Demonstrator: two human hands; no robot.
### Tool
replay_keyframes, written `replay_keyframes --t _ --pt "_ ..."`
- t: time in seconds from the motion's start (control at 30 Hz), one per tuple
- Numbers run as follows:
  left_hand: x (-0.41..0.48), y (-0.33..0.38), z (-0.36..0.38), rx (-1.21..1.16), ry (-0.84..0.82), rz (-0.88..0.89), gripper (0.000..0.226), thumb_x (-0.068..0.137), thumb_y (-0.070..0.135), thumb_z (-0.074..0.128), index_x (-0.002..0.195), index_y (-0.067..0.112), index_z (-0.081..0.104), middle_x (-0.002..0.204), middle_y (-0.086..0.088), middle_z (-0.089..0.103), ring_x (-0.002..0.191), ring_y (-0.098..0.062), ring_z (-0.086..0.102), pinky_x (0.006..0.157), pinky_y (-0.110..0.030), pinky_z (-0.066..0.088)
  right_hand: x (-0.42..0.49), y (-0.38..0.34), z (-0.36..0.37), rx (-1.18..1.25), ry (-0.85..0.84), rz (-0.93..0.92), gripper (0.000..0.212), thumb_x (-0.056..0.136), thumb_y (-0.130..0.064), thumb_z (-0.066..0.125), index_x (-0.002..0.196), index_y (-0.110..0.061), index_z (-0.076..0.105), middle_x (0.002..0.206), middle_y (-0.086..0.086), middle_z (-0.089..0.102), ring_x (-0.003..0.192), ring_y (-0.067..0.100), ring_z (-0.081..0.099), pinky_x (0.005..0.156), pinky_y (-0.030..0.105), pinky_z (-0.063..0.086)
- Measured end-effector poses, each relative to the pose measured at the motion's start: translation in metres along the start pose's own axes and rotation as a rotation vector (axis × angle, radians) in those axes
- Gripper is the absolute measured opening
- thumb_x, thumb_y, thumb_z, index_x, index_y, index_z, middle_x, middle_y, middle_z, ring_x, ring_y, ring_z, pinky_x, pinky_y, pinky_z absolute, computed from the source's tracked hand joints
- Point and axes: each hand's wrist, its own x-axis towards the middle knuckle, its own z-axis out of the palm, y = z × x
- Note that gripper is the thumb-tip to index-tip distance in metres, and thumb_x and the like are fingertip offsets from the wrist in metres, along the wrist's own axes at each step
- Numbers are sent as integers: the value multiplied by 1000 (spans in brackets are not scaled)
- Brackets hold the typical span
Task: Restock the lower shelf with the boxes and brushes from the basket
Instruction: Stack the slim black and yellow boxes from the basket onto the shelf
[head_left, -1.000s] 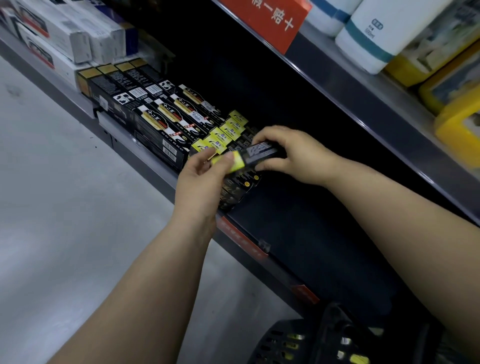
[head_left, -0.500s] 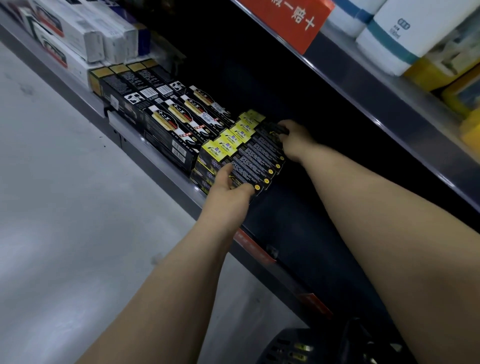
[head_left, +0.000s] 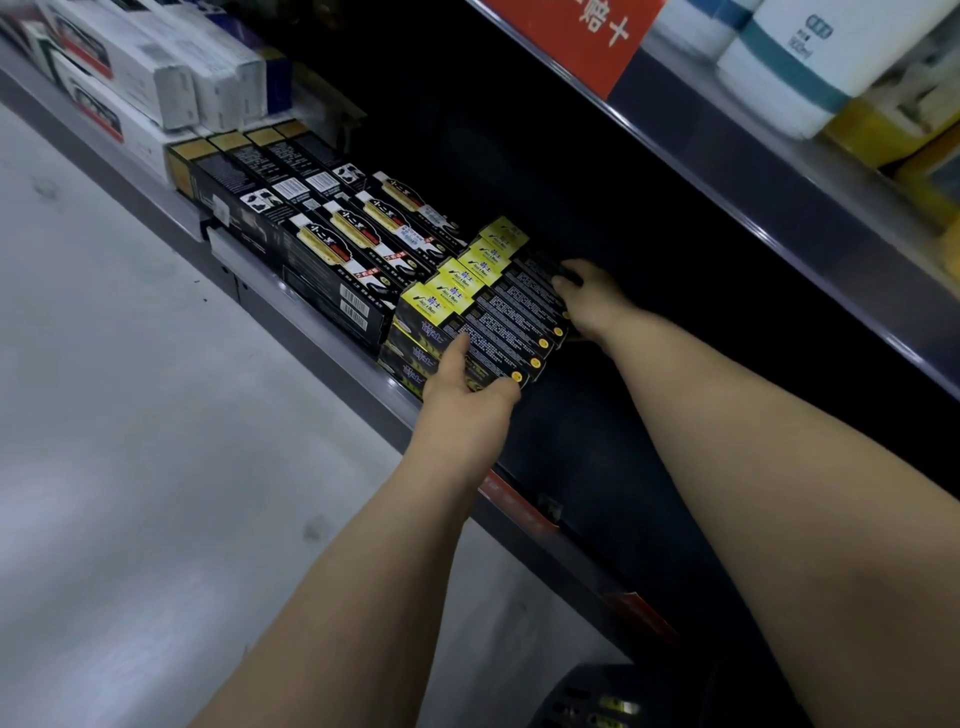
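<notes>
Yellow-black boxes (head_left: 501, 312), four across top; left hand (head_left: 462, 410) grip clasps front one; right hand (head_left: 592, 304) grip unclear.

I see lower shelf (head_left: 597, 457), dark deck w/ grey front rail. On it, L to R: white boxes (head_left: 156, 78), black boxes w/ gold ends (head_left: 260, 166), black boxes w/ yellow-red print (head_left: 353, 244), then stacked yellow-black boxes (head_left: 467, 291). Rows packed side by side.
</notes>
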Motion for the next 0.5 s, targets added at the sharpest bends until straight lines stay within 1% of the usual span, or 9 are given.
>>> replay_keyframes --t 0.07,0.13,0.2,0.27,0.3,0.33,0.4,0.43,0.5 --pt "0 -1 1 9 5 2 70 89 15 54 146 38 22 152 -2 25 78 1 49 51 -13 44 1 -1 0 20 -1 36 44 100 -21 41 143 -15 34 137 12 47 118 28 51 84 33 45" --pt "-1 -1 1 23 8 2 70 89 15 54 147 38 22 151 -1 28 77 1 50 46 -10 45 1 -5 0 36 -11 88 43 100 -23 41 142 -17 34 135 13 47 117 32 51 81 42 48" --pt "-3 0 3 38 9 5 70 90 14 53 147 37 20 150 0 31 63 3 55 39 -5 41 1 -10 0 -57 -8 86 42 101 -22 39 142 -15 35 137 14 46 121 33 48 85 42 46" --pt "-7 2 5 50 11 20 70 91 13 51 148 36 19 148 1 34 43 12 52 34 -3 34 -1 -14 -1 -160 -10 63 44 102 -22 36 145 -14 32 143 13 41 128 31 43 96 39 41" --pt "-9 2 5 48 9 28 70 91 12 50 149 35 18 142 6 40 36 17 46 32 -2 31 -3 -15 -3 -199 -34 65 47 102 -23 35 147 -15 26 148 12 36 132 31 38 100 39 38" --pt "-11 3 5 46 6 33 69 91 12 50 149 34 19 128 13 49 32 19 42 31 -2 29 -6 -15 -5 -248 -71 72 51 102 -26 35 150 -19 18 152 11 28 136 31 33 105 39 34" --pt "-16 7 4 50 8 33 69 91 11 51 149 34 19 91 24 47 29 17 40 31 -2 28 -15 -16 -13 -378 -137 87 62 101 -32 36 151 -23 1 157 11 16 141 32 23 112 41 27" --pt "-19 9 4 59 9 31 70 91 11 51 149 33 19 89 24 47 29 17 40 31 -2 28 -20 -17 -19 -414 -149 79 66 101 -33 37 151 -23 -4 157 12 13 142 32 21 114 41 25" --pt "-24 12 4 105 7 38 71 91 10 52 150 31 18 113 15 52 29 18 40 31 -1 28 -35 -21 -29 -407 -144 53 69 100 -30 40 151 -21 -7 157 13 13 142 31 21 114 39 23"
